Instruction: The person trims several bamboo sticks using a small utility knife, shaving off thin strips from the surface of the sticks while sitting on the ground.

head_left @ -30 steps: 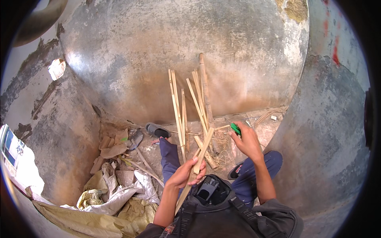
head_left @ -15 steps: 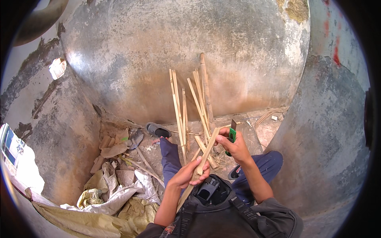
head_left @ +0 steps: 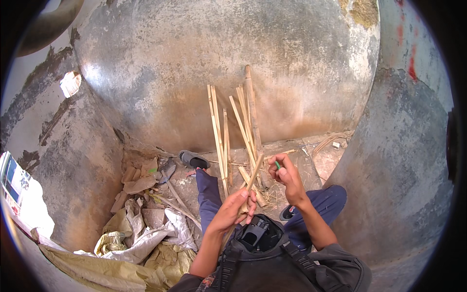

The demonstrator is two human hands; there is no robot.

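Observation:
My left hand (head_left: 233, 210) is closed around a flat, pale bamboo strip (head_left: 255, 173). The strip slants up and away from my lap, its near end running down beside my bag. Just right of the strip's far end, my right hand (head_left: 288, 178) curls around a green-handled utility knife (head_left: 278, 165). Only a small green part of the knife shows; its blade is hidden from view. A gap separates my right hand from the strip.
Several bamboo strips (head_left: 217, 131) and a thicker bamboo pole (head_left: 251, 100) lean on the curved wall (head_left: 301, 97). Crumpled sacks (head_left: 141, 250) and scraps (head_left: 138, 182) lie at left. A grey slipper (head_left: 193, 159) is on my left foot. Coiled cord (head_left: 325, 142) lies at far right.
My right hand has come off the bamboo strip and turned, so the knife's upright blade no longer shows. The strip has rolled in my left hand and looks narrower.

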